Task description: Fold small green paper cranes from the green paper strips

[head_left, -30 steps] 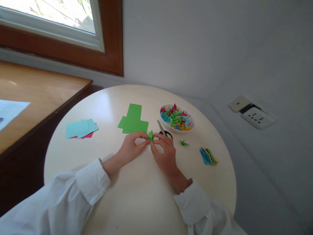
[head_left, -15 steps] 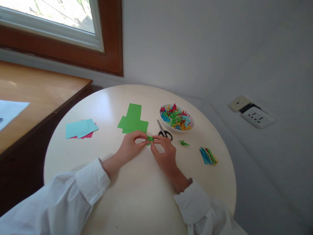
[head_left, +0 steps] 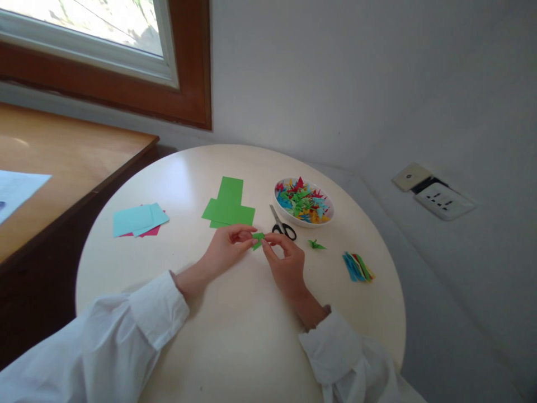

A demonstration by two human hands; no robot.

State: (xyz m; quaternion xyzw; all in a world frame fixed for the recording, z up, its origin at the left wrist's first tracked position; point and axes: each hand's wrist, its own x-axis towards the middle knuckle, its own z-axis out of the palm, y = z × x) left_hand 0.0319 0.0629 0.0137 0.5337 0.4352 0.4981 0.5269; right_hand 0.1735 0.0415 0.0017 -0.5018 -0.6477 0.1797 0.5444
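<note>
No text, label, brand, number or sign is showing legibly anywhere. A pale sheet [head_left: 25, 187] on the wooden desk [head_left: 84, 134] is bearing a dark mark [head_left: 2, 205], too small to make out; the socket plate [head_left: 455, 202] is displaying no readable lettering.

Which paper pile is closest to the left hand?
The green sheets, just beyond the left hand; the light blue and red pile lies farther left, the coloured strips past the right hand.
</note>
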